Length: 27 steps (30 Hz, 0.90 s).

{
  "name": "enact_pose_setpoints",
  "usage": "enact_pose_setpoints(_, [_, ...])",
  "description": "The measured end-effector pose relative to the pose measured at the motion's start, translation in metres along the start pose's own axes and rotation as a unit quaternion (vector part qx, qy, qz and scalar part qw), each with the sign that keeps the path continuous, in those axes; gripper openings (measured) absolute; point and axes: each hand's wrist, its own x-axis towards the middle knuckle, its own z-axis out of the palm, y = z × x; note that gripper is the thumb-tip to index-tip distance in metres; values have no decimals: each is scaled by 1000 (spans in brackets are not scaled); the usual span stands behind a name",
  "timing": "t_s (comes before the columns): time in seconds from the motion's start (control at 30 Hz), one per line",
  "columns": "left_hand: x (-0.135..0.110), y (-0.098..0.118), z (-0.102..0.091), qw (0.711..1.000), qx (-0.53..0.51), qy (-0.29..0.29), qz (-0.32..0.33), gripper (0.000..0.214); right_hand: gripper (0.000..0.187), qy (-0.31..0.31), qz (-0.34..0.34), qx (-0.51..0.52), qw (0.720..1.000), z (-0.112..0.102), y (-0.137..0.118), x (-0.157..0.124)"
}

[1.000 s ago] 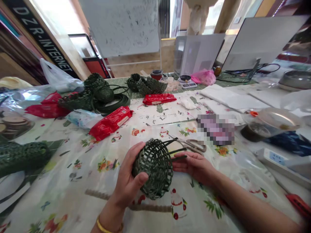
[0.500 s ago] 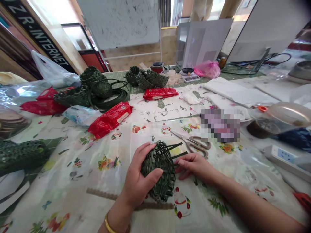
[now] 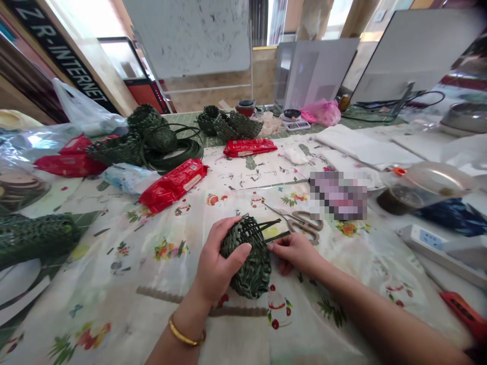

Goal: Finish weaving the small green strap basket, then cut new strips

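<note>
A small dark green woven basket (image 3: 251, 268) rests on the floral tablecloth in front of me, with loose strip ends sticking out to its right. My left hand (image 3: 222, 258) is wrapped round its left side, the thumb lying over the front. At the basket's right edge, my right hand (image 3: 294, 251) pinches a dark green strip (image 3: 279, 237) between thumb and fingertips. The other fingers curl underneath and are partly hidden. Just beyond the right hand lies a pair of scissors (image 3: 304, 223) with grey-brown handles.
Red packets (image 3: 173, 185) lie ahead, near more woven pieces (image 3: 152, 129) and a coil of strip (image 3: 178, 152). To the right are a blurred-out object (image 3: 338, 195), a plastic container (image 3: 403, 197), a power strip (image 3: 429, 241) and a red-handled tool (image 3: 462, 309). A brown scalloped strip (image 3: 160, 295) lies near me.
The basket has tipped slightly and sits a little higher in view, both hands moving with it. My right hand's fingers have drawn into a pinch at its edge. The view has shifted slightly.
</note>
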Motion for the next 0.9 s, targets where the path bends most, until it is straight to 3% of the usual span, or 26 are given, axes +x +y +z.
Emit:
enact_pose_setpoints(0.57, [0,4,5,1000,14,12,25,40,23,21,-16,-48,998,3,-10,1])
enact_pose_setpoints(0.9, [-1,-1,5,999,13,31,23,38,22,13,19,-89,996,1,-26,4])
